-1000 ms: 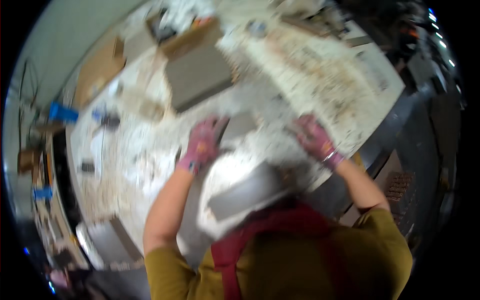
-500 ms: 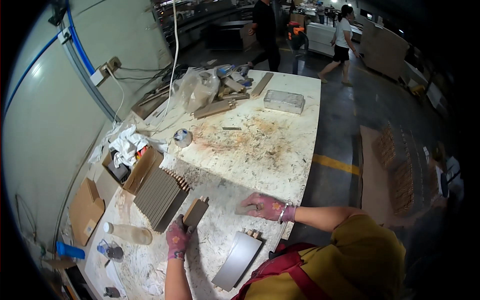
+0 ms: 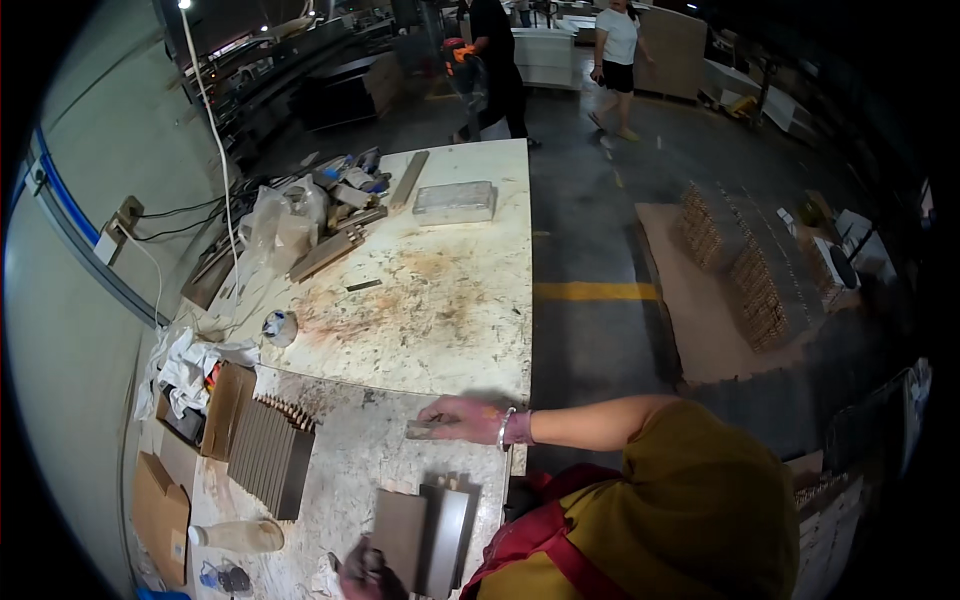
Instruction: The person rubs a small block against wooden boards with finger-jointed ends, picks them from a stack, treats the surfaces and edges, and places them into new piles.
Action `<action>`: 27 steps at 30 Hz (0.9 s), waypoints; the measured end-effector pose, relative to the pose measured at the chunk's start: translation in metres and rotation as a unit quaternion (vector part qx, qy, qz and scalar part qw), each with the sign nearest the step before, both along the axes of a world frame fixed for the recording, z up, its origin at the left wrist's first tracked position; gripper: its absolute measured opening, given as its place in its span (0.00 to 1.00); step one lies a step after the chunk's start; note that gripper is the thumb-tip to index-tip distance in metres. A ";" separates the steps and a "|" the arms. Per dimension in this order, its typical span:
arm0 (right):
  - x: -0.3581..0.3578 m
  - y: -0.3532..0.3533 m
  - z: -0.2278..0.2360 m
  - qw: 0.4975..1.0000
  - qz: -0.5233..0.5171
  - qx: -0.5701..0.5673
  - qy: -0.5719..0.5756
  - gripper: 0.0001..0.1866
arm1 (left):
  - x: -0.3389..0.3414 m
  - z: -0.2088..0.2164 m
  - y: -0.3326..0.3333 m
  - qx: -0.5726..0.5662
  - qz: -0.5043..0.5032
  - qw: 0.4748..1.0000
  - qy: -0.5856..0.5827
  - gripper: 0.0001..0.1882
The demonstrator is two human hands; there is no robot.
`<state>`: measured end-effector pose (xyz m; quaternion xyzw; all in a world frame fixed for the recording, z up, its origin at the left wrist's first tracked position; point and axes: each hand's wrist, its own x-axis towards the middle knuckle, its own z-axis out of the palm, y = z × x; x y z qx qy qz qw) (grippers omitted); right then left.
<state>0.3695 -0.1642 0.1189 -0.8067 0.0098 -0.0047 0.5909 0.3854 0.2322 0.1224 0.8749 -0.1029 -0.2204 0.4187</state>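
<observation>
My left hand (image 3: 370, 572), in a pink patterned glove, is at the lower edge of the view, slightly blurred. Its fingers close on the left edge of a flat grey-brown board (image 3: 398, 535). Close against that board's right side is a shinier grey board (image 3: 446, 535) with wooden dowels at its far end. My right hand (image 3: 465, 418), also gloved, is farther up the table and closed on a small flat grey block (image 3: 430, 430). To the left, several similar boards stand in a row as a stack (image 3: 272, 460), dowels pointing away.
An open cardboard box (image 3: 228, 410) with rags adjoins the stack. Nearer are a capped plastic bottle (image 3: 238, 537) and a cardboard piece (image 3: 160, 515). A small tub (image 3: 279, 328), wrapped block (image 3: 454, 202) and scrap pile occupy the table's far part. Two people are beyond.
My left hand has brought its board toward me, beside the shinier board. My right hand still grips the grey block. The whole view has swung to the right.
</observation>
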 end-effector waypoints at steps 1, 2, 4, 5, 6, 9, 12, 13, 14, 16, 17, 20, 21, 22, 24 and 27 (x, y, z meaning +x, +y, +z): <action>0.000 0.003 0.004 1.000 -0.005 0.011 0.009 0.23 | -0.017 0.011 -0.024 0.069 -0.148 0.953 -0.256 0.27; -0.002 0.004 0.012 0.999 0.005 0.029 0.031 0.23 | -0.033 0.020 -0.041 0.053 -0.176 0.938 -0.294 0.24; -0.001 0.010 -0.001 0.999 0.017 0.033 0.024 0.22 | -0.054 0.021 -0.059 0.128 -0.112 0.970 -0.174 0.19; 0.000 0.014 -0.007 0.999 0.030 0.035 0.016 0.22 | -0.059 0.015 -0.063 0.158 -0.137 0.933 -0.292 0.18; 0.000 0.018 -0.005 0.999 0.038 0.032 0.017 0.22 | -0.063 0.025 -0.068 0.158 -0.125 0.944 -0.262 0.18; -0.006 0.024 0.004 0.998 0.054 0.038 0.015 0.23 | -0.069 0.044 -0.074 0.175 -0.148 0.897 -0.378 0.22; -0.007 0.031 -0.002 0.995 0.042 0.088 0.012 0.23 | -0.077 0.063 -0.084 0.180 -0.176 0.897 -0.362 0.38; -0.007 0.037 -0.006 0.990 0.036 0.140 0.000 0.23 | -0.082 0.065 -0.086 0.197 -0.188 0.897 -0.349 0.44; -0.005 0.044 -0.008 0.980 0.035 0.192 0.045 0.23 | -0.087 0.038 -0.078 0.159 -0.167 0.922 -0.311 0.54; -0.004 0.061 -0.007 0.970 0.020 0.235 0.052 0.23 | -0.089 0.043 -0.083 0.183 -0.145 0.944 -0.232 0.55; -0.003 0.069 -0.008 0.959 0.005 0.278 0.059 0.24 | -0.089 0.045 -0.085 0.206 -0.121 0.959 -0.151 0.55; 0.006 0.083 -0.012 0.949 -0.019 0.315 -0.003 0.24 | -0.088 0.045 -0.092 0.210 -0.116 0.960 -0.148 0.53; 0.009 0.088 -0.009 0.952 -0.030 0.303 -0.045 0.24 | -0.088 0.044 -0.093 0.210 -0.118 0.960 -0.147 0.53; 0.008 0.094 -0.002 0.938 0.002 0.345 -0.030 0.23 | -0.088 0.043 -0.092 0.209 -0.129 0.951 -0.187 0.50; 0.004 0.112 0.011 0.958 0.040 0.278 -0.052 0.24 | -0.087 0.039 -0.091 0.207 -0.152 0.929 -0.266 0.46; -0.011 0.136 0.023 0.966 0.140 0.217 -0.014 0.22 | -0.087 0.033 -0.081 0.200 -0.169 0.901 -0.346 0.41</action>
